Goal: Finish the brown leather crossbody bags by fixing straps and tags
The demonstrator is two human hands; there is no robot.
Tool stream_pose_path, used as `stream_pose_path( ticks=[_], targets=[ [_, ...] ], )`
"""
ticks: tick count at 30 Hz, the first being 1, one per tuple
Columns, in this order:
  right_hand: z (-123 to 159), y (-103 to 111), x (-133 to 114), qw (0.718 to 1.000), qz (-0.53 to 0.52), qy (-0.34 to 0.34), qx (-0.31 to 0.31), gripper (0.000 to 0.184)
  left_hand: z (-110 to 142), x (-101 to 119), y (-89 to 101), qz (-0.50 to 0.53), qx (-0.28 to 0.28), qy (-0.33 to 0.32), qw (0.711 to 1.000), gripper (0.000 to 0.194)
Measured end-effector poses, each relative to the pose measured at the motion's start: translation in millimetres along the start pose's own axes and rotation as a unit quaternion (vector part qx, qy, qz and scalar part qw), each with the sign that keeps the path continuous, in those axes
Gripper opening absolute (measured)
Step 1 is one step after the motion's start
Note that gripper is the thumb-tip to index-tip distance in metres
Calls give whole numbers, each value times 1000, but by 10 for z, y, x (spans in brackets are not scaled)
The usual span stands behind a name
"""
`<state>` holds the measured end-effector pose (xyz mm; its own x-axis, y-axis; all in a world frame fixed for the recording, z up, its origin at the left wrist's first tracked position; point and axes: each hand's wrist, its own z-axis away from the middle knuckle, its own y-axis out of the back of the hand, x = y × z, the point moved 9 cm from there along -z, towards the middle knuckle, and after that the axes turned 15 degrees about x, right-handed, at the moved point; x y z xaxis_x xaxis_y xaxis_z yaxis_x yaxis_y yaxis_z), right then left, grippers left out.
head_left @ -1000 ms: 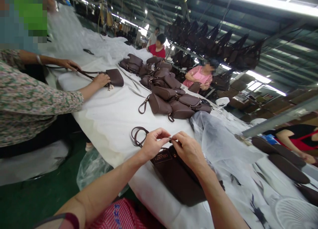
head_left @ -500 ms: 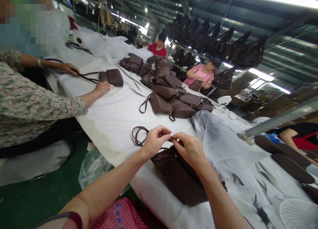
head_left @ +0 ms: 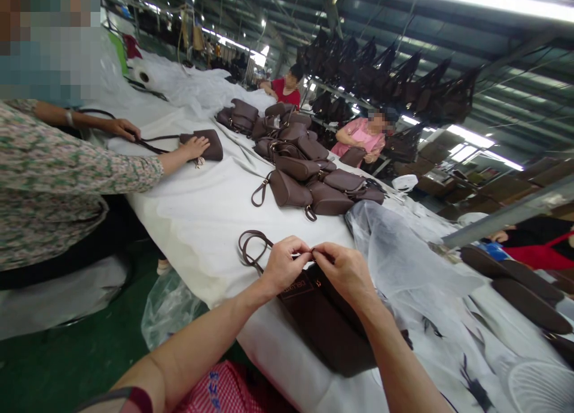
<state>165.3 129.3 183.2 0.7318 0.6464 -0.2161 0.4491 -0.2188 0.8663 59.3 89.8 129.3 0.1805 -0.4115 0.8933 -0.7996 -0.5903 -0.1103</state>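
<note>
A dark brown handbag lies on the white-covered table in front of me, a lettered label on its upper part. Above its top edge, my left hand and my right hand meet, thumbs and fingertips pinched together. What they pinch is too small and too covered to name. A looped brown strap rests on the cloth just beyond my left hand.
Beyond the bag is a pile of brown handbags. Clear plastic sheeting lies to the right. At left, a co-worker's hand rests on another brown bag. Flat brown pieces lie far right.
My hands stay pinched above the bag and have drawn closer together at the fingertips. The co-worker's near hand at left has moved up onto the bag there.
</note>
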Motion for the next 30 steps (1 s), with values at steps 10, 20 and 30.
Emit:
stream_pose_path(
  ticks=[10, 20, 30],
  targets=[
    [-9, -10, 18, 1000, 31, 1, -3, 24, 17, 33, -43, -77, 3, -49, 996, 16],
    [-28, 1, 35, 999, 35, -25, -7, 22, -7, -132, -21, -22, -6, 16, 1000, 18],
    [-63, -26, 40, 994, 112, 8, 13, 20, 84, -264, -189, 260, -111, 182, 942, 11]
  ],
)
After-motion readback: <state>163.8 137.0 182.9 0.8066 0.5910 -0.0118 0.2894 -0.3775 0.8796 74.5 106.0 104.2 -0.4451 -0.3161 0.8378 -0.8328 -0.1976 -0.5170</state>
